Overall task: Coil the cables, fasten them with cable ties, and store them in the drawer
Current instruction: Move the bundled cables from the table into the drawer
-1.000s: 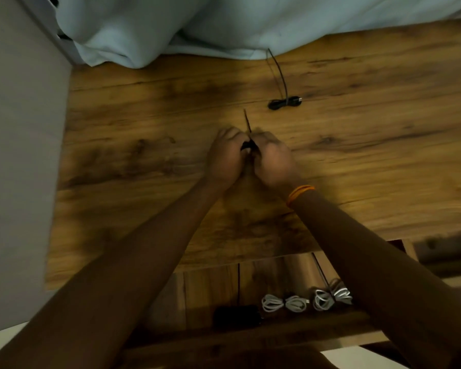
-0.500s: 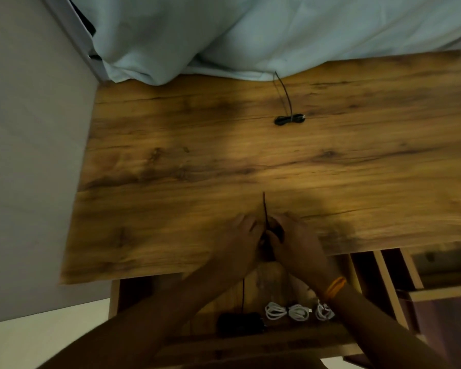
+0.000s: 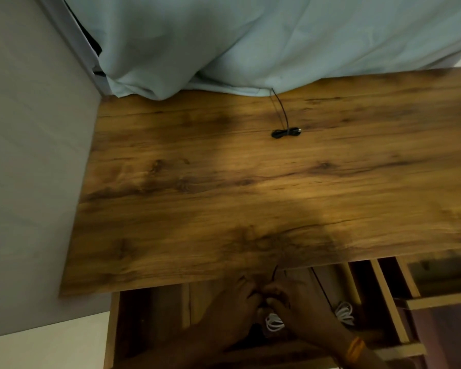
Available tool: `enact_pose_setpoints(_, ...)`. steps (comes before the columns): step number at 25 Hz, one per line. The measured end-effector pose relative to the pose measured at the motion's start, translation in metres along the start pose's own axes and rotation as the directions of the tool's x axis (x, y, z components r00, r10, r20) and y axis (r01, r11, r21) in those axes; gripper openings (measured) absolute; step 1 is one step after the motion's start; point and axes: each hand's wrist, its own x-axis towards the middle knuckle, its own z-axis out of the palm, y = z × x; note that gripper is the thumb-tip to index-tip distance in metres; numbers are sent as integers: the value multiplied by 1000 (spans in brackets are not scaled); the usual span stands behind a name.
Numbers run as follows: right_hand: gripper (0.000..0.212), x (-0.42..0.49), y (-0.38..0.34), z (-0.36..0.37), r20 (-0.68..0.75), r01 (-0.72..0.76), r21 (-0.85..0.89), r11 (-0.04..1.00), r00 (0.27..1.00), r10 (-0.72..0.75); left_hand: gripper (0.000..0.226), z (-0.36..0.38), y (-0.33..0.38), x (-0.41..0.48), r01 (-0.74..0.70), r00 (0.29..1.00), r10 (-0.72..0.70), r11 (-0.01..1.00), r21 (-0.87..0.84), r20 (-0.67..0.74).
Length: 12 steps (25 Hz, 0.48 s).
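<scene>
Both hands are down over the open drawer [image 3: 149, 315], just past the near edge of the desk [image 3: 224, 195]. The left hand [image 3: 232, 307] comes in from the lower left, its back turned up and its fingers curled inward toward the right. The right hand [image 3: 296, 302] comes in from the lower right with an orange band [image 3: 355, 348] at the wrist, its fingers bent back toward the left. The two sets of fingertips meet, pinched together on something small and dark between them; a thin black tie tail [image 3: 274, 272] sticks up from that pinch, over the desk's near edge. What exactly is in the grip is too dark and blurred to make out.

Under the hands, inside the drawer, lie two white coils: one [image 3: 273, 322] just below the fingertips, partly covered by them, and another [image 3: 345, 312] to the right of the right hand. A thin dark line runs from the desk's edge down toward that right coil.

Far back on the desk a black coil [image 3: 285, 133] lies alone, cinched at its middle, with a long thin strand running from it up to the hem of a pale blue cloth [image 3: 250, 43] draped over the far edge. A grey wall [image 3: 30, 155] stands to the left.
</scene>
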Motion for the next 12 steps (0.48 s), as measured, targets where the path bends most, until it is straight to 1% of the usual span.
enact_pose_setpoints(1,22,3,-1,2,14,-33,38,999,999,32,33,4,-2,1,33,998,-32,999,-14,60)
enact_pose_setpoints(2,23,10,3,7,30,-51,70,996,998,49,38,9,-5,3,75,990,-72,997,-22,124)
enact_pose_setpoints(3,28,16,4,10,69,-71,70,995,995,67,41,14,-9,4,105,979,-100,994,-20,180)
enact_pose_setpoints(5,44,34,14,24,98,-52,31,998,994,49,49,24,-15,7,155,957,-144,988,-24,252)
enact_pose_setpoints(6,49,43,20,32,115,-31,1,1000,993,31,52,26,-17,10,182,952,-167,982,-39,255)
enact_pose_setpoints(8,55,52,25,41,146,-42,-62,997,988,50,51,27,-17,15,229,950,-212,972,-48,231)
enact_pose_setpoints(10,53,55,30,44,132,-67,-91,994,988,79,48,29,-18,15,241,954,-228,969,-48,196)
enact_pose_setpoints(12,52,54,35,47,104,-62,-106,992,992,73,47,33,-22,10,227,962,-223,974,-6,160)
